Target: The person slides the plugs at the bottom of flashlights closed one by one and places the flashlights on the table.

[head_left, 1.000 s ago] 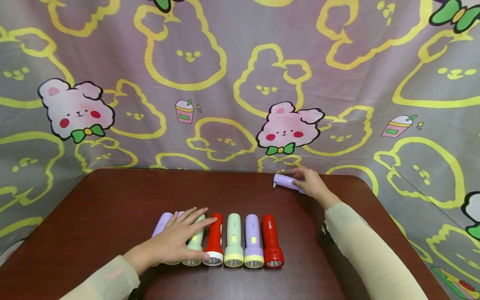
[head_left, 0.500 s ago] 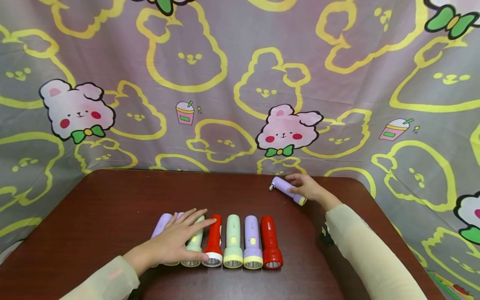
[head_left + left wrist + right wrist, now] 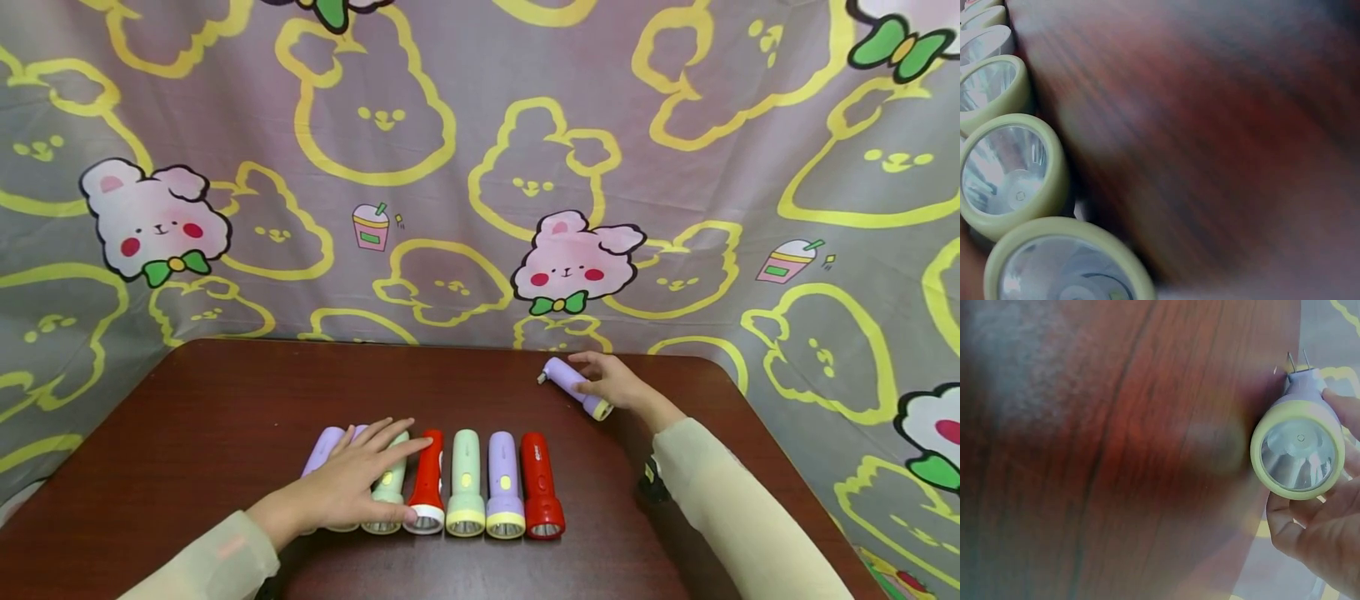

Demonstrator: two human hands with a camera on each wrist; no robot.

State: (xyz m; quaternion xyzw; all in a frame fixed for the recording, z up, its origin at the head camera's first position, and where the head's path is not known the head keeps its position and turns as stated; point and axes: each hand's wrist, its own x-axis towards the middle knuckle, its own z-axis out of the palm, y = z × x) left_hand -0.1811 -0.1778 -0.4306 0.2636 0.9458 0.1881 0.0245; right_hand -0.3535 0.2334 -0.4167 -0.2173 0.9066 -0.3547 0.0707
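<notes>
At the back right of the table, my right hand [image 3: 621, 386] holds a purple flashlight [image 3: 564, 377] between thumb and fingers. Its two metal plug prongs [image 3: 1298, 361] stick out at the tail, and its yellow-rimmed lens [image 3: 1300, 472] faces the right wrist camera. My left hand [image 3: 341, 483] lies with fingers spread over the left part of a row of flashlights, partly hiding two purple ones and a green one [image 3: 389, 492]. The thumb reaches the white rim of a red flashlight [image 3: 429, 475]. Yellow-rimmed lenses [image 3: 1010, 178] line the left side of the left wrist view.
Farther right in the row lie a green flashlight [image 3: 466, 479], a purple one [image 3: 503, 475] and a red one [image 3: 542, 487], lenses toward me. The dark red-brown table [image 3: 247, 383] ends at a patterned cloth backdrop [image 3: 450, 200].
The purple flashlight in my right hand has swung round, its lens end coming toward me and into view. The left hand has stayed in place.
</notes>
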